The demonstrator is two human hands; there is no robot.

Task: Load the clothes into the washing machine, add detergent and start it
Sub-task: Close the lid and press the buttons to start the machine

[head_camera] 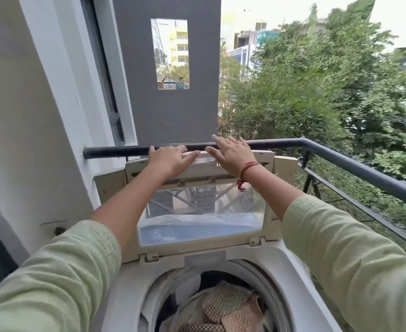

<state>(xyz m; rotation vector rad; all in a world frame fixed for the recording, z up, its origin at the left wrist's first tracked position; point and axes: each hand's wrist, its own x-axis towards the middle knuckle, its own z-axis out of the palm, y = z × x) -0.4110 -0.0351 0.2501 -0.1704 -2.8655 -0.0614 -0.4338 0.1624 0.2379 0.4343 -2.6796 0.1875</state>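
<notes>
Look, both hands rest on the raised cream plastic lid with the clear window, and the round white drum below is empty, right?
Not quite: the round white drum is not empty. The head view shows checked brown and pale clothes in it. Both the left hand and the right hand do rest on the raised cream plastic lid.

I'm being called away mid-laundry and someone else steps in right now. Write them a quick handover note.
Left hand: open, flat on the top edge of the raised lid.
Right hand: open, fingers straight, resting on the same edge.
Clothes lie in the drum of the washing machine.
Done: loading, by the look of it.
Left: no detergent is in view, so check it; lower the lid; start.
</notes>
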